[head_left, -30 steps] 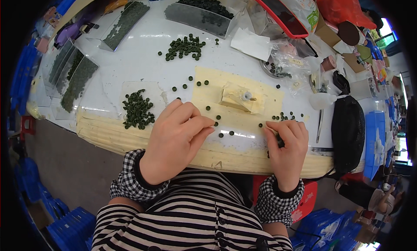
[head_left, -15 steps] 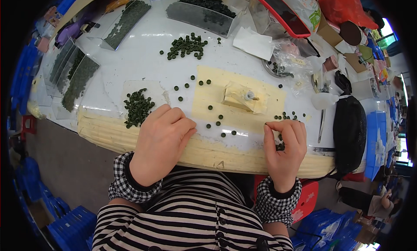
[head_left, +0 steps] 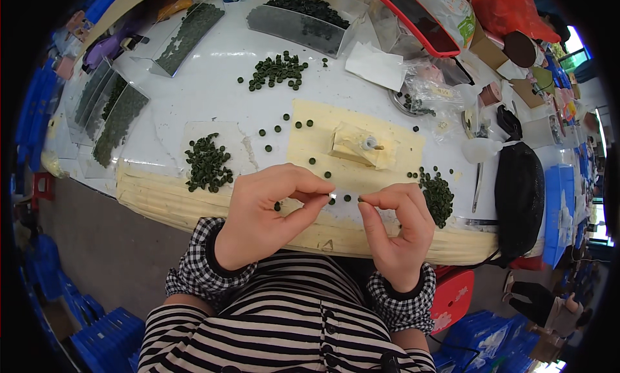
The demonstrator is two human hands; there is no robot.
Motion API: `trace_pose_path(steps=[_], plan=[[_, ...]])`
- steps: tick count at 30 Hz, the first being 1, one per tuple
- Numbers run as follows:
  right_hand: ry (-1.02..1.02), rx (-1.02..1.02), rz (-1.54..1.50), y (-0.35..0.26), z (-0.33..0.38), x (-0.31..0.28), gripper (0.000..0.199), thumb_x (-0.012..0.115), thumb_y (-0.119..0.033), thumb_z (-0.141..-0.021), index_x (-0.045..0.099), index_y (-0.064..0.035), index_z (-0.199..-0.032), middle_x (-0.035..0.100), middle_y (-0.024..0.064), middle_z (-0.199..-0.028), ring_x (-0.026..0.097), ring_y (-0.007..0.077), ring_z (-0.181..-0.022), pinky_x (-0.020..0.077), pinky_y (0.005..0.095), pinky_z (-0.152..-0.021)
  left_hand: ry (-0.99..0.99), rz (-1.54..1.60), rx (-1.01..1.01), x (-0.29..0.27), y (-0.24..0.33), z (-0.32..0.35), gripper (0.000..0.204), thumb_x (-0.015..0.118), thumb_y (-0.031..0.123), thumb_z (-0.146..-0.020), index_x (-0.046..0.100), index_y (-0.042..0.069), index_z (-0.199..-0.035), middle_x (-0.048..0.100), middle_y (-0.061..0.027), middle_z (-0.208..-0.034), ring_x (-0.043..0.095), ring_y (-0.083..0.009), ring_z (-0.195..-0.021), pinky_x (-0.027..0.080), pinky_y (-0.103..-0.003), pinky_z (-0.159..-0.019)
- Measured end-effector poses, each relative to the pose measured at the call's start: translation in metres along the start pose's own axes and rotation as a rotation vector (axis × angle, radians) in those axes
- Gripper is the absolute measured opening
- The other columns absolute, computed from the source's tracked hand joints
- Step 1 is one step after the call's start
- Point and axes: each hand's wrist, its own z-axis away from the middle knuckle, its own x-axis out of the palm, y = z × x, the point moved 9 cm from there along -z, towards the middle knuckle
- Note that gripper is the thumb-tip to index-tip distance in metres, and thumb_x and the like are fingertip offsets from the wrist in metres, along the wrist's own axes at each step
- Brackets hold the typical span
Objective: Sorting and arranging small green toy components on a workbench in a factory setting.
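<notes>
Dark green discs (head_left: 347, 197) everywhere across my worktop (head_left: 194, 95), and I'm reading it from the left. Clear bins (head_left: 119, 124) hold a load of them at the far left, then comes a heap (head_left: 208, 163) near the front edge, and a tilted clear tray (head_left: 184, 40) behind it. Further over, a loose pile (head_left: 278, 71) sits in front of another full clear bin (head_left: 297, 26). Mid-table, a pale wrapped block (head_left: 361, 147) stands on a yellow sheet (head_left: 303, 137), the main obstacle just beyond my hands. White paper (head_left: 374, 66), a red-cased phone (head_left: 416, 21) and crumpled clear bags (head_left: 445, 99) crowd the back right; tweezers (head_left: 477, 187) and a black bag (head_left: 518, 199) close off that side.

Now the fingers! My left hand (head_left: 274, 205) has thumb and index tips together, one disc right at their lower edge; whether they grip anything, I can't tell. Another disc lies bare in the narrow gap between my two hands. And my right hand (head_left: 400, 234): thumb and index pinched on a small disc at the very tips, with a second heap (head_left: 438, 197) just to its right.
</notes>
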Motion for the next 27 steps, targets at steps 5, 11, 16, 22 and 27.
trace_pose_path(steps=[5,11,16,22,27], plan=[[-0.002,0.044,-0.15,0.002,0.003,0.008,0.015,0.074,0.005,-0.074,0.069,-0.0009,-0.087,0.062,0.0092,-0.083,0.06,0.0205,-0.075,0.0465,0.0277,-0.065,-0.113,0.753,-0.347,0.025,-0.03,0.009,0.021,0.063,0.0,-0.091,0.064,-0.004,-0.112,0.068,-0.0115,-0.102,0.068,-0.0157,-0.089,0.057,-0.026,-0.081],[0.055,0.009,-0.178,-0.004,0.002,0.001,0.015,0.073,0.006,-0.075,0.068,0.0,-0.088,0.063,0.0095,-0.084,0.061,0.0184,-0.075,0.0471,0.0263,-0.065,-0.115,1.177,-0.585,0.042,-0.045,0.019,0.025,0.054,0.008,-0.098,0.06,-0.002,-0.12,0.067,-0.011,-0.105,0.067,-0.0156,-0.094,0.055,-0.026,-0.085],[0.061,0.031,-0.224,-0.002,0.002,-0.001,0.015,0.072,0.006,-0.076,0.068,0.0003,-0.09,0.062,0.0089,-0.085,0.06,0.0164,-0.075,0.0469,0.0258,-0.065,-0.124,1.157,-0.511,0.044,-0.042,0.016,0.022,0.054,0.01,-0.099,0.06,0.0,-0.117,0.066,-0.0115,-0.106,0.066,-0.0155,-0.092,0.055,-0.026,-0.082],[0.029,0.095,-0.356,0.005,0.002,0.003,0.014,0.069,0.006,-0.08,0.068,0.0006,-0.093,0.059,0.0067,-0.086,0.056,0.0134,-0.075,0.045,0.0243,-0.069,-0.116,0.997,-0.4,0.036,-0.034,0.014,0.015,0.059,0.005,-0.095,0.062,-0.001,-0.108,0.068,-0.0118,-0.1,0.066,-0.0152,-0.088,0.055,-0.026,-0.08],[0.016,0.165,-0.463,0.012,0.003,0.006,0.014,0.068,0.005,-0.081,0.068,0.001,-0.094,0.058,0.0054,-0.086,0.054,0.0123,-0.077,0.0437,0.024,-0.073,-0.07,0.91,-0.418,0.034,-0.037,0.016,0.02,0.06,0.005,-0.094,0.064,-0.002,-0.113,0.068,-0.0124,-0.103,0.066,-0.0149,-0.091,0.055,-0.027,-0.082]])
